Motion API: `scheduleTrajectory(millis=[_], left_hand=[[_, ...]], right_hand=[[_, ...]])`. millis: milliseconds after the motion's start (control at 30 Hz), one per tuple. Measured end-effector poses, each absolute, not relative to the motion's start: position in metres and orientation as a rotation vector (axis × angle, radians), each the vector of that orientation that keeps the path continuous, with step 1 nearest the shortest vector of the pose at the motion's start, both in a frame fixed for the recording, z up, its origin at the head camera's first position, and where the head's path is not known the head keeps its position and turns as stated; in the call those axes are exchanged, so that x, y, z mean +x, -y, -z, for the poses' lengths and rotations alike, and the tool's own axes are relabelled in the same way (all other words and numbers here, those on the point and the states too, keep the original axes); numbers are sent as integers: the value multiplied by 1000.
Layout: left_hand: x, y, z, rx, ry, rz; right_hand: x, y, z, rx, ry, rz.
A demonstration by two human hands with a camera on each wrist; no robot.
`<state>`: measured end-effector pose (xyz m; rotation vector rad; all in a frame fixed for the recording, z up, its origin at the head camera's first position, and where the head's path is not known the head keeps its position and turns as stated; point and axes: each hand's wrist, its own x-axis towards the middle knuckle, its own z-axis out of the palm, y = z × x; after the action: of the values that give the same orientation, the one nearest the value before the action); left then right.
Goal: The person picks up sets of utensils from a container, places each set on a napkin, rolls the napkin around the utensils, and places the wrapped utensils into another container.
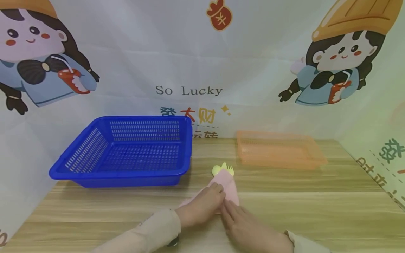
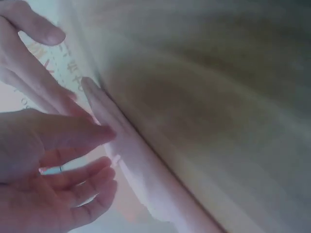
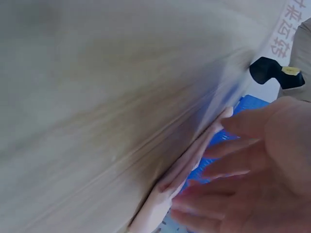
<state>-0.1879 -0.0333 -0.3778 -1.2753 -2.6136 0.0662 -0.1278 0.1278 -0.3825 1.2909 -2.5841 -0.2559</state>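
A pink cloth [image 1: 230, 185] lies folded on the wooden table, partly hidden under both hands. From its far end stick out the tops of pale yellow cutlery: a spoon [image 1: 216, 170], a fork [image 1: 230, 169] and a third piece between them. My left hand [image 1: 204, 203] pinches the cloth with curled fingers at its near left side; its thumb [image 2: 80, 132] meets the cloth [image 2: 150, 187] in the left wrist view. Close beside it, my right hand [image 1: 245, 225] rests along the near right part with fairly straight fingers, right at the cloth's edge [image 3: 187, 162] in the right wrist view.
A large blue basket [image 1: 126, 181] stands at the left of the table [image 1: 300, 203]. Toward the back right is a shallow orange basket [image 1: 281, 162]. A printed white sheet [image 1: 190, 52] hangs behind the table. A black device [image 3: 267, 71] is on the left wrist.
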Motion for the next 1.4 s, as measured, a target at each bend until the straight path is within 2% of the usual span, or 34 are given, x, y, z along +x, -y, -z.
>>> scheduleTrajectory(millis=[267,400,533,700,1000,1233,1400], left_hand=[[-177,28,377,-1392,2471,-485],[-170,23,381,-1365,2304,-677],[-161,22,386,-1338,2291,-695],[-143,25,389,-1330,2426,-766],[-128,23,388,-1076,2894,-477],[-132,21,383,-1092,3012,-462],[-132,28,380,-1045,3203,-100]], right_hand=[[-122,-137,382,1224,2845,397],[-122,-138,382,1207,2866,263],[-122,-140,383,1155,2883,105],[-121,-143,386,1187,2894,124],[-119,-140,384,1140,2954,128],[-127,-141,384,1128,2931,21],[-132,-142,385,1113,3011,-66]])
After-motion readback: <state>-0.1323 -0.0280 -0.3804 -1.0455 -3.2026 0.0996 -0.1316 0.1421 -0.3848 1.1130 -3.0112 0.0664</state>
